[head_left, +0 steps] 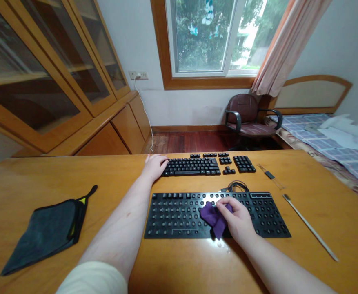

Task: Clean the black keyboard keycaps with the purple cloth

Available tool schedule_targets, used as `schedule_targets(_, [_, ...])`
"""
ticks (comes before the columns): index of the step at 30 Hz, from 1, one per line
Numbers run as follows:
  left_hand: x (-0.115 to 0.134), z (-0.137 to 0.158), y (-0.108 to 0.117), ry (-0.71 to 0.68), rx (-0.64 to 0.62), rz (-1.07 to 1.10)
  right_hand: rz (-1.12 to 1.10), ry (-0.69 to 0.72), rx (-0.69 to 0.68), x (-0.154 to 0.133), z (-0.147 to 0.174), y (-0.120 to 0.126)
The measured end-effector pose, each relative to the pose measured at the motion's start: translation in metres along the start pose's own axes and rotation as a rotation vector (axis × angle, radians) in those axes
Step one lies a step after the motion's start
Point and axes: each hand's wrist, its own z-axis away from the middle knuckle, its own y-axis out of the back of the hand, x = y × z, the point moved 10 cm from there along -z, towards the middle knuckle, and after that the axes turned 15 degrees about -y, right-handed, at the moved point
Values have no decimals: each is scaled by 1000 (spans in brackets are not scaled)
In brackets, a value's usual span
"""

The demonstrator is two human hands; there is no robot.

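A black keyboard base lies before me, most of its key stems bare and a few keycaps seated along its upper left row. My right hand is closed in a pinch on a purple cloth, which hangs over the middle of the base. Whether a small keycap is inside the cloth is hidden. Beyond the base, loose black keycaps are laid out in keyboard order. My left hand lies at their left end, fingers stretched out and touching the edge keys; the fingertips are partly hidden.
A coiled black cable sits behind the base. To the right are a wire keycap puller and a thin brush. A dark grey folded cloth pouch rests at left. Past the wooden desk stands an office chair.
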Motion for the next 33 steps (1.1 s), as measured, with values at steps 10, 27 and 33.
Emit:
schedule_targets(10, [3, -1, -2, -31, -28, -29, 5, 3, 2, -3, 1, 1])
schedule_targets(27, [1, -1, 0, -44, 30, -27, -9, 4, 2, -3, 1, 1])
schedule_targets(33, [4, -1, -1, -33, -6, 5, -4, 6, -8, -3, 1, 0])
